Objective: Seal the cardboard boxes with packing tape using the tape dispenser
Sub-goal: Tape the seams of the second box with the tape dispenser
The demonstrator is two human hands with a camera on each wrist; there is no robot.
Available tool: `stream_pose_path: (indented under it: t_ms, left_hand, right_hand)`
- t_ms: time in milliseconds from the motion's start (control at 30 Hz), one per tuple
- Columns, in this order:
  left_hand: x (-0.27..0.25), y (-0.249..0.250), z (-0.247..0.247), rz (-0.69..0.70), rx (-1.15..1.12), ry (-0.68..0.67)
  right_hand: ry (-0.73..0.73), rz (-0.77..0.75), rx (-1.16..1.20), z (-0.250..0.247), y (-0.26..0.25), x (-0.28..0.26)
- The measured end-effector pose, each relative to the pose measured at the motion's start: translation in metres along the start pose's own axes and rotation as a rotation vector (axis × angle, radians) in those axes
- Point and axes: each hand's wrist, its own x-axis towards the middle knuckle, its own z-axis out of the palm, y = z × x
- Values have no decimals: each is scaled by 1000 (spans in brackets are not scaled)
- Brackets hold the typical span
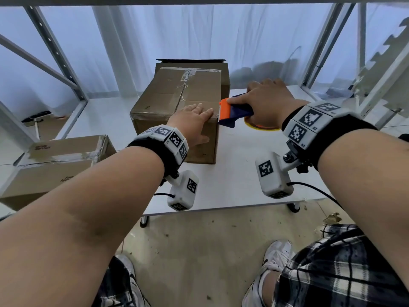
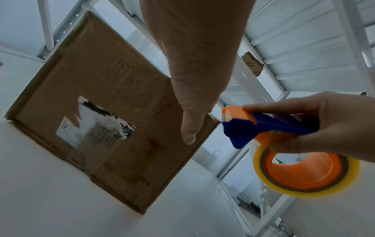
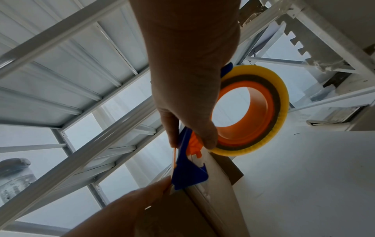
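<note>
A brown cardboard box [image 1: 168, 100] stands on the white table [image 1: 239, 173], clear tape running along its top seam. My left hand [image 1: 194, 120] lies flat on the box's near right top edge, fingers straight, thumb [image 2: 187, 128] down the front face. My right hand [image 1: 265, 100] grips the blue and orange tape dispenser [image 1: 234, 111] at the box's right top corner, its serrated orange end against the edge. The yellowish tape roll [image 2: 304, 173] on its orange hub hangs below the hand. The dispenser [image 3: 188, 168] meets the box corner beside my left hand [image 3: 142, 205].
A second box [image 1: 194, 65] stands behind the first. A taped box [image 1: 55, 165] sits lower at the left. White metal shelving posts [image 1: 55, 52] flank the table, with a curtain behind. The table's near edge [image 1: 221, 209] is close to my knees.
</note>
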Motion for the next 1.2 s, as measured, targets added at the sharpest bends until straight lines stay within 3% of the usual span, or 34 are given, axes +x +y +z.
stream_pose_path:
  t_ms: [133, 400, 633, 867, 1200]
  left_hand:
    - [1, -2, 8, 54, -83, 38]
    - [2, 4, 22, 17, -78, 162]
    - [2, 2, 20, 26, -87, 175]
    - [4, 14, 15, -1, 8, 153]
    - [8, 6, 18, 129, -122, 196]
  right_hand:
    - [-15, 25, 41, 7, 3, -3]
    - [53, 0, 65, 10, 14, -6]
    - [19, 54, 217, 43, 38, -25]
    - [24, 53, 105, 48, 32, -21]
    - [-34, -3, 126, 68, 39, -31]
